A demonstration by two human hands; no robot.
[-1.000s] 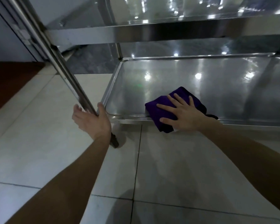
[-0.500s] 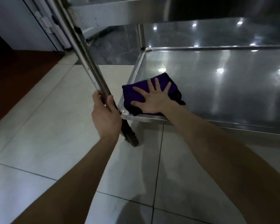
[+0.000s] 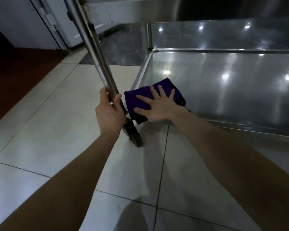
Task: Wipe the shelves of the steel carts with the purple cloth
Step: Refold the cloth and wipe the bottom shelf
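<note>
The purple cloth (image 3: 137, 99) lies folded in the near left corner of the steel cart's bottom shelf (image 3: 223, 90), part of it hanging over the front rim. My right hand (image 3: 157, 105) presses flat on the cloth with fingers spread. My left hand (image 3: 109, 112) grips the cart's front left post (image 3: 97, 52) just above the shelf corner. A higher shelf (image 3: 140, 7) of the same cart crosses the top of the view.
The cart's black caster (image 3: 135, 137) stands on the pale floor tiles below the gripped post. A white door and frame (image 3: 45, 19) and a dark red floor strip (image 3: 15, 72) lie to the left. Another post (image 3: 148, 35) stands at the shelf's back left corner.
My right hand has slid the cloth left along the shelf's front edge into the near left corner. My left hand has closed round the post, which it only touched before.
</note>
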